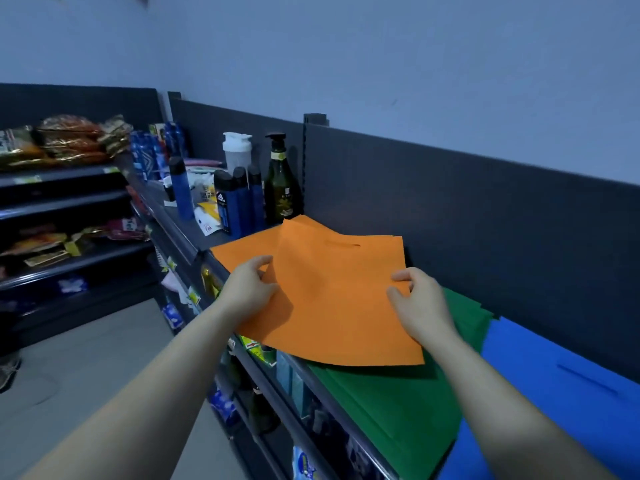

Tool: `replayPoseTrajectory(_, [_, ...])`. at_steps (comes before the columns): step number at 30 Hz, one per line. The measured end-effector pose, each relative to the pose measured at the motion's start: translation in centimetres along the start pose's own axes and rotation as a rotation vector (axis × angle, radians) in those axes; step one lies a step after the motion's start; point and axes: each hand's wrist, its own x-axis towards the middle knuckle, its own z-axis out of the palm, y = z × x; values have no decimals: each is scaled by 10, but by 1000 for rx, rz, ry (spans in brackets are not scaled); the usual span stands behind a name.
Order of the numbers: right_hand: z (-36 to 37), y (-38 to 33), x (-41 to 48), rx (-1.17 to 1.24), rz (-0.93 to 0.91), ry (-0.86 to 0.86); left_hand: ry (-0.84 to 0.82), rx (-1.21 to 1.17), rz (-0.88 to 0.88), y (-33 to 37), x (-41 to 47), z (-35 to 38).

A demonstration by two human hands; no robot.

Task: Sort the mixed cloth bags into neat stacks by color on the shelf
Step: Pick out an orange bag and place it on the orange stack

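A: How far along is the sorting?

B: Pretty far, I think; three colors lie side by side on the shelf (pixel 187 233); orange is at the far left, the green bags (pixel 391 410) are in the middle, and the blue bags (pixel 536 375) are at the right

A: What are the hands doing?

B: Both hold the top orange bag (pixel 332 292); the left hand (pixel 251 289) pinches its left edge with the thumb on top; the right hand (pixel 420 306) pinches its right edge with curled fingers

A: Is that bag in its place?

B: Not yet; it lies crooked over the lower orange bag (pixel 242 251), and its near corner covers part of the green bags

A: So what is left to do?

B: I think it has to slide left and turn until its edges match the one below; the green pile looks a bit fanned out, so it may want a tidy too; I see no mixed pile here, but one may be out of view

A: Is anything in the way?

B: Yes; the dark blue bottles (pixel 235 206) and the green pump bottle (pixel 281 188) stand just beside the far corner of the orange pile; a white shaker cup (pixel 236 148) stands behind them; a hard push could knock them over; the dark back panel (pixel 450 209) stops the bags at the back; the snack packs (pixel 65 140) are well apart, on another rack
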Motion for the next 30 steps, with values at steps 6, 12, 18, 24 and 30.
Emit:
replayPoseTrajectory(6, [52, -20, 43, -56, 31, 3, -65, 109, 60, -31, 83, -22])
replayPoseTrajectory(12, [111, -41, 71, -70, 96, 22, -104, 249, 154, -58, 170, -38])
replayPoseTrajectory(18, [158, -63, 82, -110, 181, 56, -172, 273, 201, -87, 229, -44])
replayPoseTrajectory(24, [186, -79, 76, -209, 212, 89, -206, 290, 254, -105, 259, -41])
replayPoseTrajectory(30, [199, -80, 66, -223, 244, 129, -236, 320, 351, -125, 277, -27])
